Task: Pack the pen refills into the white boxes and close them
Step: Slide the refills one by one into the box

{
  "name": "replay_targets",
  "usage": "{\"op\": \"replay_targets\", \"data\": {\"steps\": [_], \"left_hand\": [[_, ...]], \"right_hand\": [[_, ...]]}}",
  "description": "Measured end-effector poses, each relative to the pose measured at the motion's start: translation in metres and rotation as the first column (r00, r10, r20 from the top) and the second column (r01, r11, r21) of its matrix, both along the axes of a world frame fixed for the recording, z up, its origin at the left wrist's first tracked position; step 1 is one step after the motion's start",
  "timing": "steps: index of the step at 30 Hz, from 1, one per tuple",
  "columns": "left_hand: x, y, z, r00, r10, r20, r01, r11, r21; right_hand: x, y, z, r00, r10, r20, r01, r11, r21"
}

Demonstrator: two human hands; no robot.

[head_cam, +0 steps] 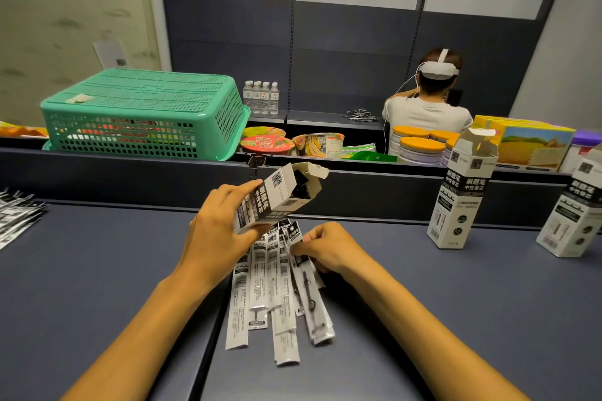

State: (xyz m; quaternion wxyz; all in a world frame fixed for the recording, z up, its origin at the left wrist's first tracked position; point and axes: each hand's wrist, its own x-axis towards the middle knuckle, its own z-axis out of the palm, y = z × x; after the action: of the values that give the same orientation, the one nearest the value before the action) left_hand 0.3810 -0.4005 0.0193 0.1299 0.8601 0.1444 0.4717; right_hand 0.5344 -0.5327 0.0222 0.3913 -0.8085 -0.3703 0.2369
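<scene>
Packing is midway: left hand (216, 231) grips a partly filled, open white box (278, 197); right hand (329, 246) pinches pen refills (277, 286) on the table; two more boxes (462, 192) stand open.

both bare forearms reach forward over the table. the left hand (218, 231) is raised, fingers and thumb curled round the white box (278, 197). the right hand (329, 247) sits lower, fingertips pinching the refill packets (277, 273).
</scene>
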Motion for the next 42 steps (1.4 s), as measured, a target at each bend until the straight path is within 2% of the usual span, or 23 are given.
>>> {"op": "replay_targets", "data": {"steps": [6, 12, 16, 21, 24, 32, 35, 40, 42], "left_hand": [[-0.001, 0.000, 0.000, 1.000, 0.000, 0.001, 0.000, 1.000, -0.004], [-0.001, 0.001, -0.001, 1.000, 0.001, -0.005, -0.001, 1.000, -0.002], [-0.001, 0.002, -0.002, 1.000, 0.001, -0.010, -0.001, 1.000, -0.005], [-0.001, 0.001, -0.002, 1.000, 0.005, -0.013, -0.005, 1.000, -0.004], [-0.001, 0.001, -0.001, 1.000, 0.002, -0.010, -0.002, 1.000, -0.007], [-0.001, 0.002, -0.001, 1.000, 0.000, -0.005, 0.000, 1.000, -0.008], [-0.001, 0.002, -0.002, 1.000, -0.001, -0.005, 0.001, 1.000, -0.013], [-0.001, 0.001, 0.000, 1.000, -0.004, -0.002, 0.004, 1.000, -0.014], [-0.001, 0.001, 0.000, 1.000, -0.007, 0.002, 0.008, 1.000, -0.014]], "right_hand": [[0.006, -0.014, 0.010, 0.971, 0.009, -0.239, 0.033, 0.985, 0.171], [0.012, -0.019, 0.011, 0.947, 0.080, -0.312, -0.020, 0.982, 0.190], [0.014, -0.025, 0.015, 0.960, 0.137, -0.243, -0.089, 0.976, 0.197], [0.013, -0.030, 0.015, 0.984, 0.165, -0.067, -0.151, 0.972, 0.178], [0.013, -0.031, 0.018, 0.985, 0.155, -0.072, -0.139, 0.971, 0.194], [0.015, -0.038, 0.027, 0.955, 0.208, -0.213, -0.155, 0.958, 0.242], [0.018, -0.040, 0.028, 0.961, 0.207, -0.186, -0.156, 0.954, 0.256], [0.018, -0.042, 0.027, 0.978, 0.203, -0.043, -0.193, 0.967, 0.163], [0.017, -0.042, 0.027, 0.981, 0.193, -0.029, -0.184, 0.965, 0.187]]}}
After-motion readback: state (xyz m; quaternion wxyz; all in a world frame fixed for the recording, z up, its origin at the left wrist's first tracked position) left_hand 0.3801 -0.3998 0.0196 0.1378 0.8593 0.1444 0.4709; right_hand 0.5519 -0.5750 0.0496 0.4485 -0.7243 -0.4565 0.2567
